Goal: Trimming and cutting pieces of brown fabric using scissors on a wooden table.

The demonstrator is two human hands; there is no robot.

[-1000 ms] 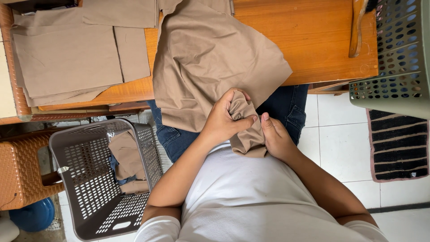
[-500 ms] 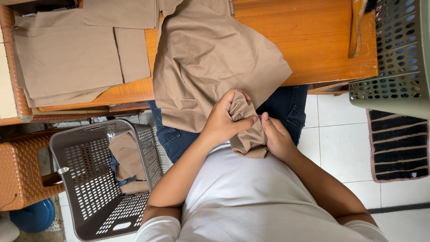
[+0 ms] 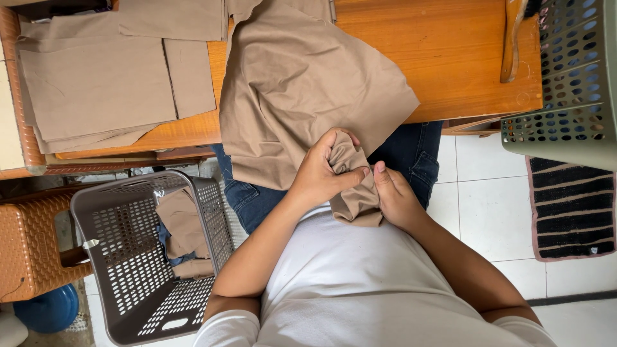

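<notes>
A tan garment hangs from the wooden table down over my lap. Its lower end is bunched into a wad close to my chest. My left hand grips the top of that wad, fingers curled around the fabric. My right hand holds the wad from the other side, thumb pressed against the cloth. Both hands touch each other through the fabric.
A stack of folded tan cloth lies on the table's left part. A grey perforated basket with tan pieces stands on the floor at my left, beside a woven brown stool. A green basket sits at the right, above a striped mat.
</notes>
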